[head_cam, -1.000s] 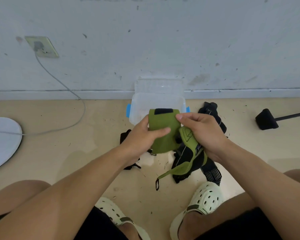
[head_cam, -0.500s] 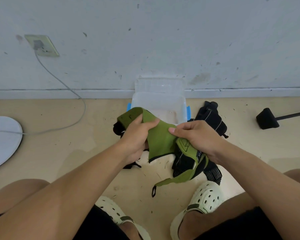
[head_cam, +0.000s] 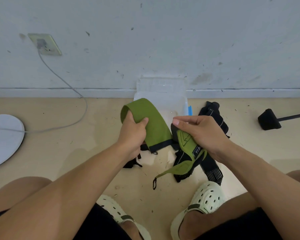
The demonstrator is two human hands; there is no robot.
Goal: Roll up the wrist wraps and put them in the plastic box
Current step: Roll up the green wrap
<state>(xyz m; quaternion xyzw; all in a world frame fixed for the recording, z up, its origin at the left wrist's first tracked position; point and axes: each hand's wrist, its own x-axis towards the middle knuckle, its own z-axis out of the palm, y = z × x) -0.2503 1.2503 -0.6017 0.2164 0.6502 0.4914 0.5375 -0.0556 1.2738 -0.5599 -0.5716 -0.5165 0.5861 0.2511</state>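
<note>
With the left hand (head_cam: 134,131) gripping the free length of the green wrist wrap (head_cam: 150,122) and the right hand (head_cam: 200,134) clamped on its labelled end, keep the band taut and square while rolling toward the plastic box (head_cam: 181,103) just beyond both hands.

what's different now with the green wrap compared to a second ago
The left hand has pulled its end of the green wrist wrap out leftward, unfolding the strap. The right hand still grips the other end. The plastic box and black wraps stayed put.
</note>
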